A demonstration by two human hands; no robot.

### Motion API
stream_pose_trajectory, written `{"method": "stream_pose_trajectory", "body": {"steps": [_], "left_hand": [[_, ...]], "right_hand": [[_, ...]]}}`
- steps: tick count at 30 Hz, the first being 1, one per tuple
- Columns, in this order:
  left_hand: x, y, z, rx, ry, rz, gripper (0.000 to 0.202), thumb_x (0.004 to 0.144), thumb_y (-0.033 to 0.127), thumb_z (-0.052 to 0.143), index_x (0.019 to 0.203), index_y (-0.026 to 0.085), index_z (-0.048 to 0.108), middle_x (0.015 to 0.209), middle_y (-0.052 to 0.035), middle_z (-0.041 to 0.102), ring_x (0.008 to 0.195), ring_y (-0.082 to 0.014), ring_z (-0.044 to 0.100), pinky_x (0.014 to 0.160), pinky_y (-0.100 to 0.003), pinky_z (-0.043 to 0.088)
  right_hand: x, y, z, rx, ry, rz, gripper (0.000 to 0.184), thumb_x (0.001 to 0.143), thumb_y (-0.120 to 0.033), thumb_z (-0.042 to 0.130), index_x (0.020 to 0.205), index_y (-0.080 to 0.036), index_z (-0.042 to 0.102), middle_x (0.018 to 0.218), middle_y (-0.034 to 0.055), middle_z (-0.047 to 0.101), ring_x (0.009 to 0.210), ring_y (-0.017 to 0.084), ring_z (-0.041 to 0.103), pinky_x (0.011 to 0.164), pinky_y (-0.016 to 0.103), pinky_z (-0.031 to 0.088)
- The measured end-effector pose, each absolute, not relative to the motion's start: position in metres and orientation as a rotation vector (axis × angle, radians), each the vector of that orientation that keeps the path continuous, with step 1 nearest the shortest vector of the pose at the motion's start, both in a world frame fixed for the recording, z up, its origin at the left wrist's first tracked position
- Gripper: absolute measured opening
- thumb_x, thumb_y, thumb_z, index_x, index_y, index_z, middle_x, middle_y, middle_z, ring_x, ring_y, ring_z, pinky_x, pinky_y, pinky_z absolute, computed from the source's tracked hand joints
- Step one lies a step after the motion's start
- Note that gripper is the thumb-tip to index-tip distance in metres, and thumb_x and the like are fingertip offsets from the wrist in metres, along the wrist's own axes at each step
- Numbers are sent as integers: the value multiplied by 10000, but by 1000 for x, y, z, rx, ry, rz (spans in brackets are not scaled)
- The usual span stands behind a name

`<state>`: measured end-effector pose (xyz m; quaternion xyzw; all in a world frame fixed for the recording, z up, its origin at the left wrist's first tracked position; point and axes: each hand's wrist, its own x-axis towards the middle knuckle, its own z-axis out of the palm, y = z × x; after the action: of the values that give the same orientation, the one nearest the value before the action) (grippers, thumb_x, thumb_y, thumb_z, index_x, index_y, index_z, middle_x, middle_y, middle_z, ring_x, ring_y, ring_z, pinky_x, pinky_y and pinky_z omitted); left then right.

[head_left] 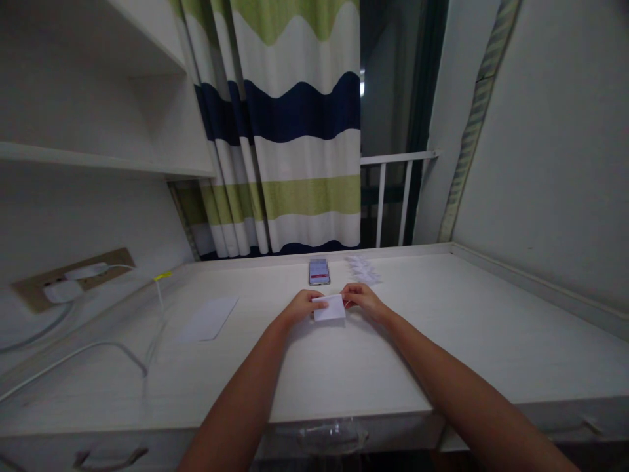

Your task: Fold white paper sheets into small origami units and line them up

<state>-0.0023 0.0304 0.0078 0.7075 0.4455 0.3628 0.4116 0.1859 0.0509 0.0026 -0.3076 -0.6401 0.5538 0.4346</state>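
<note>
Head view, the only one; looking down over a white desk (354,373); holding a small white paper (331,310) between left hand (301,307) and right hand (363,299), apparently a little off the surface, casting a faint shadow under its near edge; lying directly rightward of the left fingers and leftward of the right fingertips, filling the gap between; running slightly longer from side to side than front to back, judging loosely because of the slant.

On the left, pinching the paper's left side, thumb pressing over its face and pointing rightward, other fingers mostly hidden behind; overlapping the paper more than on the right, so being the nearer hand to its middle.

On the right, curling inward at the upper right corner, fingertips meeting the edge; leaving unclear whether pinching or only touching.

Farther out, lying just beyond the hands, a phone (319,270) with lit screen; clustering near the right hand, on its far side, folded white pieces (362,269); lying flat, well off leftward, a white sheet (211,319).
</note>
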Motion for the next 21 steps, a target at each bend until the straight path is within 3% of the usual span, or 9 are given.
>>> {"method": "stream_pose_trajectory", "body": {"steps": [7, 12, 21], "left_hand": [[-2, 33, 5, 1775, 1162, 1021, 290, 569, 375, 613, 648, 96, 607, 534, 3, 509, 497, -94, 437, 473, -209, 301], [-1, 35, 3, 1834, 1152, 1010, 259, 573, 348, 606, 639, 98, 615, 536, 1, 515, 506, -95, 439, 481, -207, 305], [1, 32, 7, 1824, 1164, 1027, 274, 561, 369, 606, 628, 103, 616, 541, 1, 513, 512, -93, 430, 472, -200, 298]], "right_hand": [[183, 49, 3, -767, -1545, 1410, 261, 578, -387, 634, 643, -135, 616, 610, 18, 592, 571, 100, 530, 529, 216, 414], [179, 55, -2, -817, -1540, 1322, 267, 507, -371, 687, 599, -131, 616, 548, -4, 564, 520, 85, 493, 517, 223, 405], [177, 57, -2, -766, -1550, 1259, 273, 510, -388, 679, 550, -145, 563, 496, -28, 524, 479, 80, 456, 495, 225, 374]]}}
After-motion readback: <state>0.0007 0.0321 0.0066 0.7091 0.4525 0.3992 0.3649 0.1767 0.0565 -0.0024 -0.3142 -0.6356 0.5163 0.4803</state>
